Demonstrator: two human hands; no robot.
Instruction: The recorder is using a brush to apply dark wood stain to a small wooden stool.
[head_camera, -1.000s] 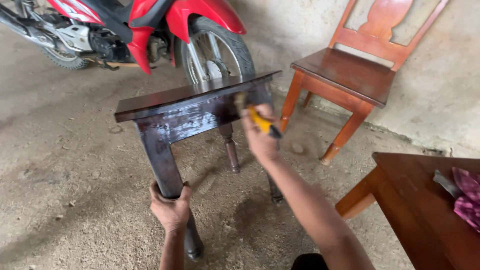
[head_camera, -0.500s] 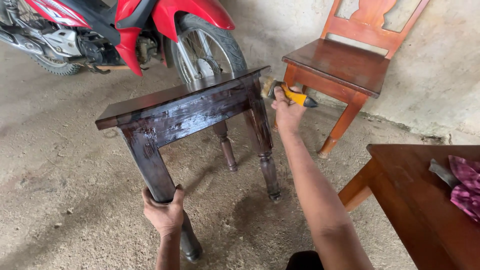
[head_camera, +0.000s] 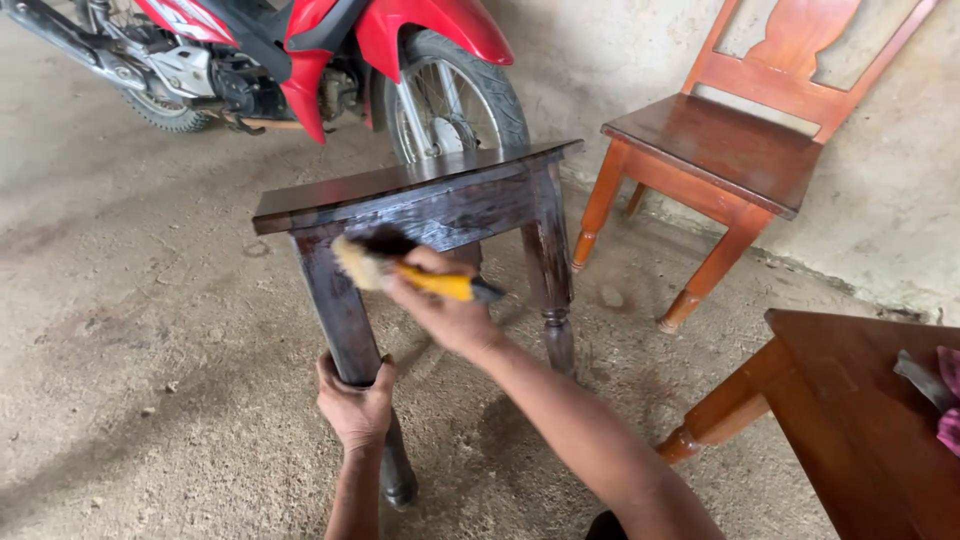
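Note:
A small dark-stained wooden stool (head_camera: 420, 195) stands on the concrete floor, its finish wet and glossy. My left hand (head_camera: 355, 400) grips the lower part of its near front leg. My right hand (head_camera: 445, 310) holds a paintbrush (head_camera: 400, 272) with a yellow handle and pale bristles. The bristles touch the top of that same leg, just under the seat rail. The stool's far legs are partly hidden behind my right hand.
A red motorcycle (head_camera: 300, 50) is parked behind the stool, its wheel close to the stool's far edge. A reddish wooden chair (head_camera: 730, 150) stands against the wall at right. A brown table (head_camera: 860, 420) with a cloth and a tool on it fills the lower right.
My right hand has swung the paintbrush from the stool's far right corner to the near front leg. My left hand stays on that leg.

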